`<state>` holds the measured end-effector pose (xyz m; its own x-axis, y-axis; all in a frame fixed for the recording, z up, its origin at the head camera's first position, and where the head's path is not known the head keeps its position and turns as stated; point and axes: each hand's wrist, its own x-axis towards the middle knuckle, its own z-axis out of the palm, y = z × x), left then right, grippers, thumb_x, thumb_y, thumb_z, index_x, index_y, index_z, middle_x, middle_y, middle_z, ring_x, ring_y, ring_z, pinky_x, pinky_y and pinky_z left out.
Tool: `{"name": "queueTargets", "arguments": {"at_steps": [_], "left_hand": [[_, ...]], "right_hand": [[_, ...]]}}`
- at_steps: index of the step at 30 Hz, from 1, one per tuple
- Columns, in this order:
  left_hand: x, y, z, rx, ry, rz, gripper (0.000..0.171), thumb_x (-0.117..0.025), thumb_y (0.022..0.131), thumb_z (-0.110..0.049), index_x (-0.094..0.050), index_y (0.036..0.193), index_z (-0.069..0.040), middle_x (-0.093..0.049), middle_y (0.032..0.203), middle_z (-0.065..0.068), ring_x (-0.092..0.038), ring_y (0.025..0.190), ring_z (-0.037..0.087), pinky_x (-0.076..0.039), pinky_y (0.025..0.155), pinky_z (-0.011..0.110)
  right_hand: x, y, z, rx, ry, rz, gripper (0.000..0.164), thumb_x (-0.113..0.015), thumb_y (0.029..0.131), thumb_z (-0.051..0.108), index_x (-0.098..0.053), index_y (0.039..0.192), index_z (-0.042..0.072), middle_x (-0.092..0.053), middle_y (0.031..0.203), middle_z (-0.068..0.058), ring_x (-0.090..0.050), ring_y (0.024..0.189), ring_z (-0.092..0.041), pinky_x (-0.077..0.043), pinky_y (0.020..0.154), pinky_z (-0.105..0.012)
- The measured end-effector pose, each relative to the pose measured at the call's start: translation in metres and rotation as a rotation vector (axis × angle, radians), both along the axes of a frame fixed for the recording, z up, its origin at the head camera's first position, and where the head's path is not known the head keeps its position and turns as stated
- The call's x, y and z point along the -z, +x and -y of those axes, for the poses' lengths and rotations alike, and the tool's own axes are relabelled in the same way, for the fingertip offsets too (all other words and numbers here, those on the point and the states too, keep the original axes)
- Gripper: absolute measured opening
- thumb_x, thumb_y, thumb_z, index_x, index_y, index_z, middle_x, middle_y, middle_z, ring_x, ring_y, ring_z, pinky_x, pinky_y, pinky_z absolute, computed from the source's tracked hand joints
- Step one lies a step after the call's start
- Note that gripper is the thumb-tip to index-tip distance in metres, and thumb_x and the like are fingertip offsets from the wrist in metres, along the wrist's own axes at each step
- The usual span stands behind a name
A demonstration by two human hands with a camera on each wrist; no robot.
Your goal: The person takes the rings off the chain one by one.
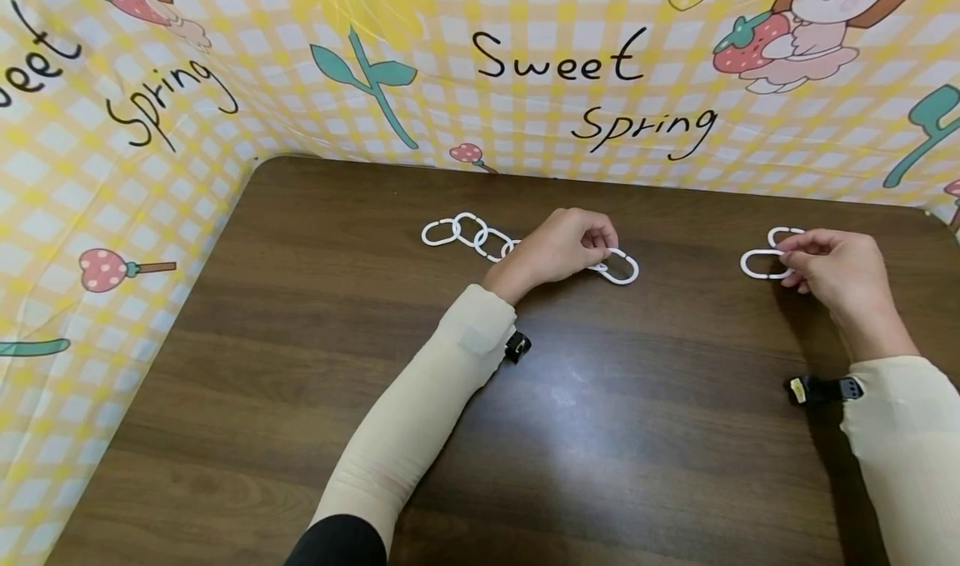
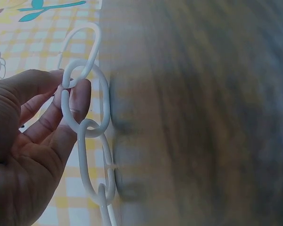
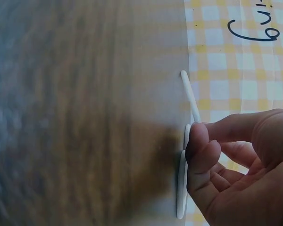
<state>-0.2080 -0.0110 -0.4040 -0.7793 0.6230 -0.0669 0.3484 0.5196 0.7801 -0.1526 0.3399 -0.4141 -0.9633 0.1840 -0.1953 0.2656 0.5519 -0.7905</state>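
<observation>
My left hand [image 1: 558, 247] pinches a white plastic chain [image 2: 83, 165] near its right end. In the left wrist view, thumb and fingertips meet at the gap of one oval link, with the end link [image 2: 97, 42] hooked through it. The rest of the chain trails left across the table, partly hidden behind the hand. Off to the right, my right hand [image 1: 851, 278] pinches a separate white oval link [image 1: 759, 277] between thumb and fingers. Beside that hand lies another loose white link [image 1: 772, 237], mostly covered; the right wrist view shows loose links [image 3: 181, 188] low by the fingers.
Both hands work over a dark brown wooden table [image 1: 300, 366]. A yellow checked cloth [image 1: 540, 124] with printed figures and lettering stands upright along the back and left edges. Each wrist carries a small black camera [image 1: 517, 347].
</observation>
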Motion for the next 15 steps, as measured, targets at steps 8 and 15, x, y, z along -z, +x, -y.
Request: {"name": "queueTargets", "arguments": {"at_steps": [8, 15], "left_hand": [[0.0009, -0.0001, -0.0003, 0.0, 0.0, -0.001, 0.009, -0.067, 0.101, -0.008, -0.075, 0.105, -0.006, -0.069, 0.091, 0.002, -0.06, 0.084, 0.012, -0.048, 0.076, 0.019], [0.001, -0.0002, -0.0008, 0.004, 0.007, -0.018, 0.009, -0.068, 0.1, -0.007, -0.075, 0.105, -0.005, -0.069, 0.09, 0.002, -0.06, 0.084, 0.012, -0.048, 0.076, 0.019]], "right_hand": [[0.0003, -0.0002, 0.0006, -0.008, 0.047, 0.012, 0.026, -0.06, 0.103, 0.004, -0.071, 0.087, 0.021, -0.061, 0.065, 0.026, -0.062, 0.056, 0.001, -0.05, 0.052, -0.023], [0.0011, -0.0005, 0.0002, -0.004, 0.054, 0.007, 0.029, -0.059, 0.103, 0.003, -0.07, 0.084, 0.024, -0.06, 0.064, 0.026, -0.061, 0.055, 0.001, -0.049, 0.05, -0.023]]}}
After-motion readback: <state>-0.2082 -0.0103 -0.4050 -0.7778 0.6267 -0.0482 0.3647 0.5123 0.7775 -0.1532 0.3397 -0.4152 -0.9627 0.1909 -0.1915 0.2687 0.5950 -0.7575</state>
